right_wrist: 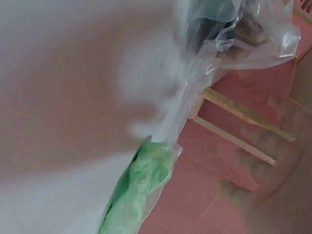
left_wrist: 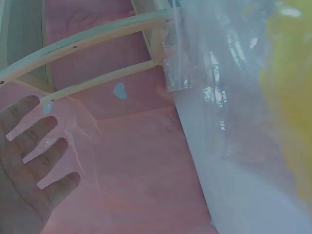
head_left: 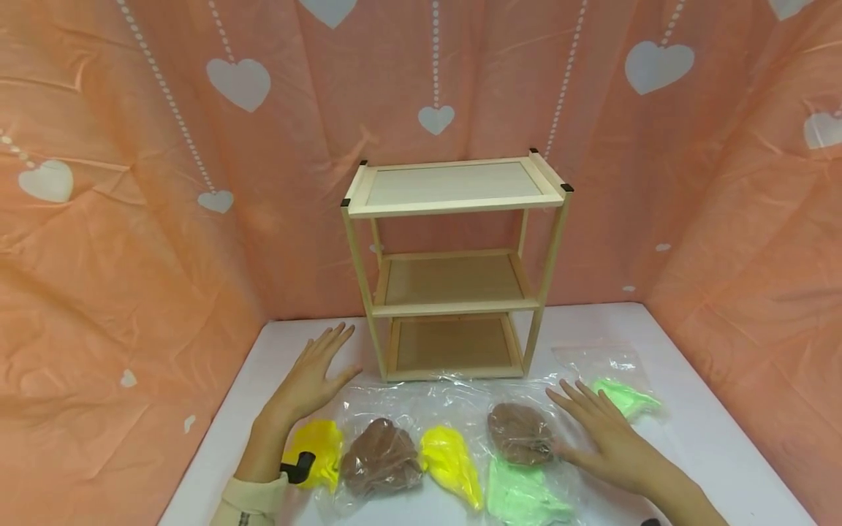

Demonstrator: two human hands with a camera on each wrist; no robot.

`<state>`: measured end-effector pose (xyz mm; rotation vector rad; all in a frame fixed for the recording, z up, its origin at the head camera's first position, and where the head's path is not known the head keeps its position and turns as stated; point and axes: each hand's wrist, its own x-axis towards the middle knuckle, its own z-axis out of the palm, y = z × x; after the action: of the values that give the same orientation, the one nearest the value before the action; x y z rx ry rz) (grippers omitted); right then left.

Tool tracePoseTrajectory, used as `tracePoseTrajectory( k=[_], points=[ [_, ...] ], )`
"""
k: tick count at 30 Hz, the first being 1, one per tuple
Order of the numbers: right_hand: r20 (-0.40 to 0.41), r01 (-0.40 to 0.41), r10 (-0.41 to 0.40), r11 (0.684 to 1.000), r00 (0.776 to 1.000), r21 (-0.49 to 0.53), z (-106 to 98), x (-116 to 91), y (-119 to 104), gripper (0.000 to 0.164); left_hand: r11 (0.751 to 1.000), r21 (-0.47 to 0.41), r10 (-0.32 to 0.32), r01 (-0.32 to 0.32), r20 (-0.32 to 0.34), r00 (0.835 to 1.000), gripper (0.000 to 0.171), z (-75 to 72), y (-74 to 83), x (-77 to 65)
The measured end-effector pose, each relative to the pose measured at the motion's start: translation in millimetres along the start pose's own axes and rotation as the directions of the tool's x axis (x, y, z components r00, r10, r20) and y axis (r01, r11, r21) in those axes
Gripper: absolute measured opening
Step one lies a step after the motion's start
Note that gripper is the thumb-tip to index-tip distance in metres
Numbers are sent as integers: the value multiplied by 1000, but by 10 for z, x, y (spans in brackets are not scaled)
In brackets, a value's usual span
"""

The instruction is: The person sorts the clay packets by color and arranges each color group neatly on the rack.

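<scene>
My left hand (head_left: 312,380) is spread above the table's left part, its fingers pointing toward the shelf; nothing is in it. My right hand (head_left: 608,442) hovers with spread fingers between a brown lump (head_left: 521,434) in clear plastic and a bagged light green lump (head_left: 625,398). Below the left hand lies a yellow lump (head_left: 316,453). A larger brown lump (head_left: 381,456), a second yellow lump (head_left: 451,464) and another green lump (head_left: 526,495) lie in clear bags along the front. In the left wrist view the fingers (left_wrist: 48,158) are straight and apart.
A three-tier wooden shelf (head_left: 457,206) with black corner caps stands at the back middle, behind the bags. Peach cloth (head_left: 460,80) with white hearts hangs around three sides of the white table (head_left: 217,416).
</scene>
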<state>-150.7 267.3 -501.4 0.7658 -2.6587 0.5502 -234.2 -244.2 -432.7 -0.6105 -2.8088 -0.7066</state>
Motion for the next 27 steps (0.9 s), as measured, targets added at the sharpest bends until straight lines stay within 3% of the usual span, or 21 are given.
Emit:
tracePoseTrajectory(
  k=[13,20,27],
  points=[
    [-58,69,-69,998,996,-9,89,-19,-26,80,992,-122,41,-43,-22,999,70,-141,37,253],
    [-73,85,-86,996,994,-24,120,-9,-33,66,974,-223,26,-38,-57,998,65,-198,94,372],
    [-69,114,-113,993,991,18,127,16,-33,49,963,-262,16,-54,-146,989,55,-244,149,491]
  ],
)
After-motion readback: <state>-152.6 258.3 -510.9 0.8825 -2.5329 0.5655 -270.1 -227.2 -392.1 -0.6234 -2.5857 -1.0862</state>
